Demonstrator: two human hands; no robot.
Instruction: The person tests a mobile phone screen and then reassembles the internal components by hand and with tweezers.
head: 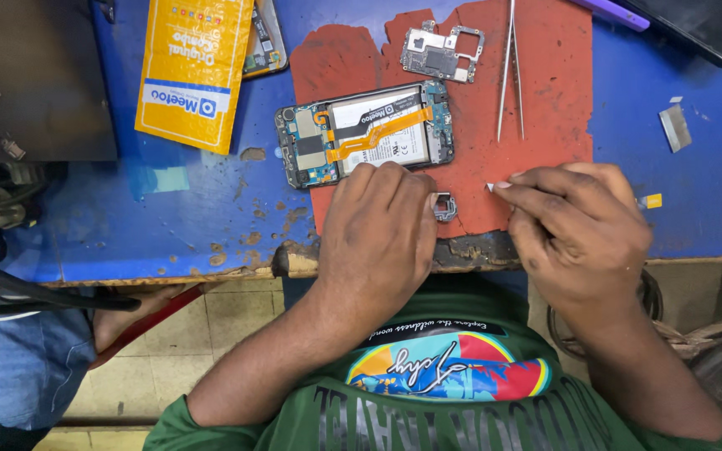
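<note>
Bracket (445, 206), a small dark metal piece, is pinned on the red mat (561, 108) at the counter's near edge by the left hand (380, 230), fingers pressed together. It is judged light, thin, easily bent; edges are best gripped. The right hand (578, 225) is seen pinching a tiny white piece (495, 186).

We see our own bare forearms and two hands — left hand (378, 230), right hand (578, 225) — no gloves, no rings. We wear a green T-shirt (311, 418) with short sleeves and a rainbow-coloured chest print.
</note>
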